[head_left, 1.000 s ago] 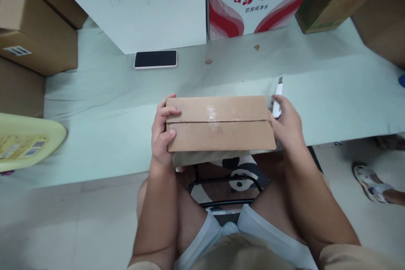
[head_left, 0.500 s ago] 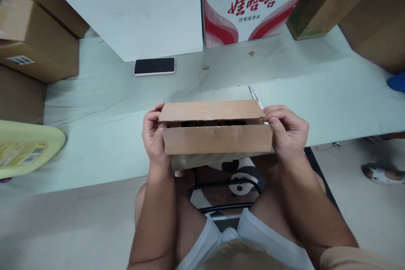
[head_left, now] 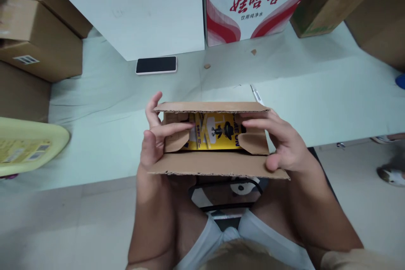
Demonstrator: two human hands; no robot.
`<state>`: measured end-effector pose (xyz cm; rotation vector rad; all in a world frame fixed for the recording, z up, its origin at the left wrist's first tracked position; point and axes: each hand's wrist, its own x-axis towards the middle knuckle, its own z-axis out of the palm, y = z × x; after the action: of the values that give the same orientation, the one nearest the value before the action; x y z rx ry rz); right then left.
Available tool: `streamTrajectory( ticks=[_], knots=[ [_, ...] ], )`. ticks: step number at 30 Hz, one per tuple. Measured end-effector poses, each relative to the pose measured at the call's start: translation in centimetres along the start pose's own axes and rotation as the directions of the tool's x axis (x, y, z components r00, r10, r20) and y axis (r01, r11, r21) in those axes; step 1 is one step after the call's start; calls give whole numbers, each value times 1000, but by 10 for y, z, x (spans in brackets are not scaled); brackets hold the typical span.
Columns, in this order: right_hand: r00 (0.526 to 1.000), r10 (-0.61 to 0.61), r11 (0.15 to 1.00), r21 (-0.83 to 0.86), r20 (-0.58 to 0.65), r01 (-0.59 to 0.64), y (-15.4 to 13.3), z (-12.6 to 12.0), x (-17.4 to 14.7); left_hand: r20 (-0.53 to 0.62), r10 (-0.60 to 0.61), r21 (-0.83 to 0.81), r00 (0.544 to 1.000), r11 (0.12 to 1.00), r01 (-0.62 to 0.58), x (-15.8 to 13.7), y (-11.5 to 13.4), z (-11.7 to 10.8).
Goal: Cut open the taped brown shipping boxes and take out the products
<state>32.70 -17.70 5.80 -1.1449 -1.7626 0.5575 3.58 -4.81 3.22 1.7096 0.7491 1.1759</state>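
A brown cardboard box (head_left: 202,163) stands at the table's near edge, its two long flaps parted. Inside lies a yellow printed package (head_left: 218,140) with a dark hatted figure on it; short side flaps partly cover its ends. My left hand (head_left: 153,141) is at the box's left end with fingers spread, one finger reaching inside over the package. At the right end, my right hand (head_left: 284,139) has its fingers stretched into the opening and its thumb against the near flap. Just behind the box lies a white and silver pen-like tool (head_left: 256,94), partly hidden.
A phone (head_left: 156,65) lies by a big white box (head_left: 142,17). Further right stands a white and red carton (head_left: 253,12). Brown cartons (head_left: 57,46) fill the left back, with a yellow-green jug (head_left: 28,147) in front. Cardboard scraps (head_left: 207,66) dot the table (head_left: 316,93).
The long flaps, nearly closed before, are now spread apart, and the yellow package shows. My fingers have moved from gripping the box's ends into its opening.
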Motion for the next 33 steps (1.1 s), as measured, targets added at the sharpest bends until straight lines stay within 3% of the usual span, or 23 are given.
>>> streamTrajectory(
  ticks=[3,7,10,13,15,19,21,24,27,29,33],
  knots=[
    [996,-5,990,-139,91,18,-5,1,6,120,60,-40,991,998,-56,-1,-10,-7],
    [989,55,972,-233,134,-22,-12,5,10,61,83,-34,995,996,-81,0,-11,-7],
    [998,-26,965,-263,-55,10,-16,9,8,15,117,-80,993,990,-116,2,-5,0],
    [941,-154,933,-357,-301,39,-16,10,4,10,149,-137,989,980,-146,3,0,3],
    [922,-166,904,-427,-350,0,-16,5,0,-9,179,-159,984,971,-178,5,-1,1],
    [937,-115,895,-443,-330,-46,-24,-11,-6,-12,202,-174,979,964,-201,7,-7,-4],
    [961,-76,873,-483,-266,-64,-36,-21,-7,16,186,-172,982,968,-181,6,-8,-7],
    [995,15,753,-653,-100,-77,-60,-32,-1,61,212,-172,975,965,-199,4,-7,-9],
    [993,78,652,-758,84,13,-83,-38,14,107,251,-154,962,960,-234,4,-4,-10],
    [961,136,668,-739,241,91,-92,-37,30,127,258,-141,958,961,-240,4,-2,-11],
    [832,246,698,-686,497,204,-93,-23,69,126,250,-146,960,962,-231,4,3,-10]
  ],
)
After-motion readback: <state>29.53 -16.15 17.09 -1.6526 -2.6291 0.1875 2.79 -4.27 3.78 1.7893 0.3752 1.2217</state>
